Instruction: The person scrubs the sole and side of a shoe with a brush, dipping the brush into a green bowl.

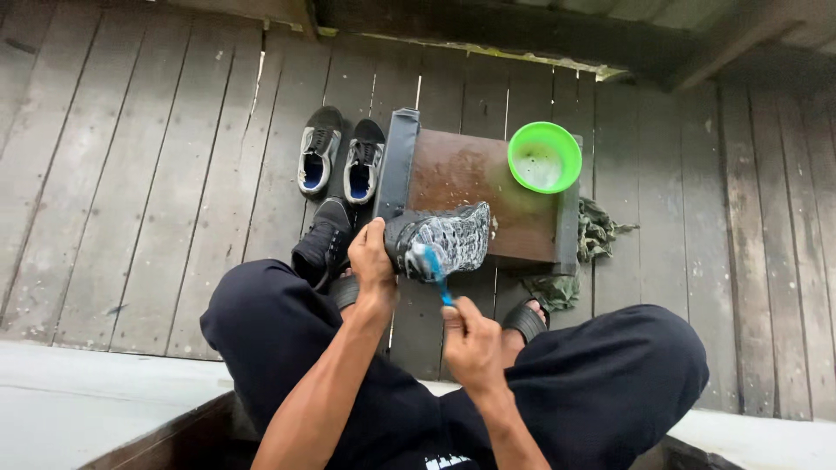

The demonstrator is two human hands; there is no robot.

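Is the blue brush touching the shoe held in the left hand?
Touching. The head view shows the blue brush, gripped by the right hand, with its head pressed onto the soapy sole of the shoe that the left hand holds.

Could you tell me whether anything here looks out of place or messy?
Mostly tidy. A crumpled green cloth lies half under the wet wooden stand, and one black shoe lies tipped, apart from the neat pair. The green bowl overhangs the stand's corner.

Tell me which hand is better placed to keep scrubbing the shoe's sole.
Right. The right hand already grips the blue brush against the sole of the shoe, while the left hand holds that shoe steady.
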